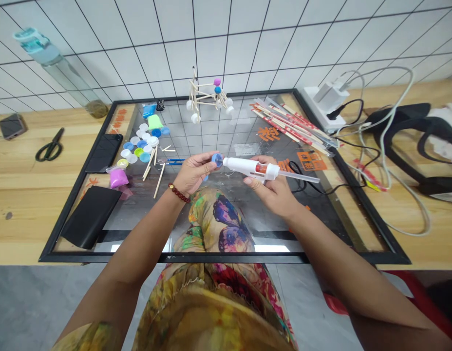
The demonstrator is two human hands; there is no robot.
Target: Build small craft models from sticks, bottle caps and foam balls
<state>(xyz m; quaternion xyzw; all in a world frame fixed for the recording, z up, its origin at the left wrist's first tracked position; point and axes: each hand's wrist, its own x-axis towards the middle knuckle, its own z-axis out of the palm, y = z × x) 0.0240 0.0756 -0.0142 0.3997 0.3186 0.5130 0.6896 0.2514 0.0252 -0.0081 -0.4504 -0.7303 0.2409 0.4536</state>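
My right hand (275,192) is closed round the grip of a white hot glue gun (240,166), which points left. A clear glue stick (301,177) sticks out of its back end. Between the thumb and fingers of my left hand (194,173) is a blue bottle cap (217,159), with the gun's nozzle right at it; whether the tip touches the cap I cannot tell. Below and left of my left hand lie several loose wooden sticks (159,180). Behind them are scattered white, blue and yellow-green bottle caps (141,144).
A stick-and-cap structure (206,100) stands near the tiled wall. Wrapped chopsticks (291,122) lie at the back right, beside a power strip (323,109) with looping cables. At left are a phone (104,153), a black pouch (90,216), pink clay (118,178), scissors (50,146) and a tall bottle (65,75).
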